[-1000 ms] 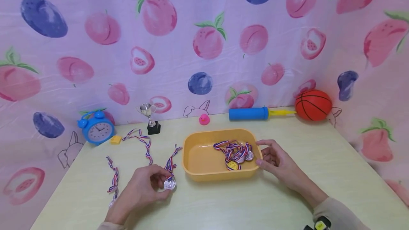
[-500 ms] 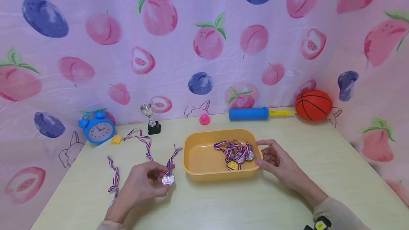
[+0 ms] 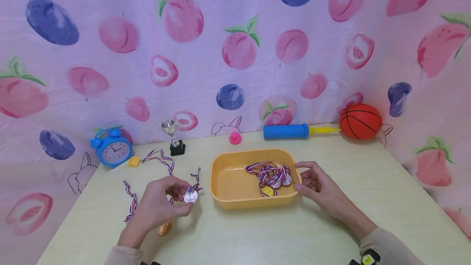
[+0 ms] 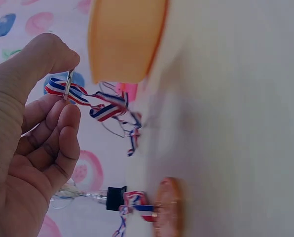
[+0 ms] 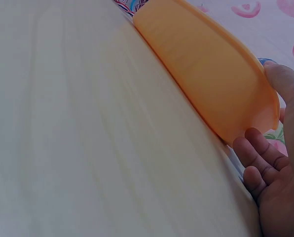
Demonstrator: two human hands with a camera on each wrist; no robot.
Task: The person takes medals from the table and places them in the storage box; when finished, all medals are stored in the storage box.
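A silver medal (image 3: 190,195) hangs from the pinch of my left hand (image 3: 158,201), raised just left of the orange-yellow plastic basin (image 3: 254,205). In the left wrist view the medal (image 4: 68,85) is edge-on between thumb and fingertips, its striped ribbon trailing down. My right hand (image 3: 325,193) grips the basin's right end, thumb at the near corner and index finger at the far one. Inside the basin's right half lie a gold medal (image 3: 267,191) and silver medals (image 3: 286,179) with tangled ribbons. A bronze medal (image 3: 164,228) lies on the table, partly behind my left wrist.
Another striped ribbon (image 3: 131,203) lies at the left, its end hidden by my arm. Along the back stand a blue alarm clock (image 3: 115,150), a yellow block (image 3: 134,161), a trophy (image 3: 174,138), a pink duck (image 3: 235,138), a blue pump (image 3: 286,131) and a basketball (image 3: 360,121).
My left hand has lifted the silver medal up and slightly left, drawing its ribbon along. The bronze medal has come into view below the wrist. My right hand stays on the basin.
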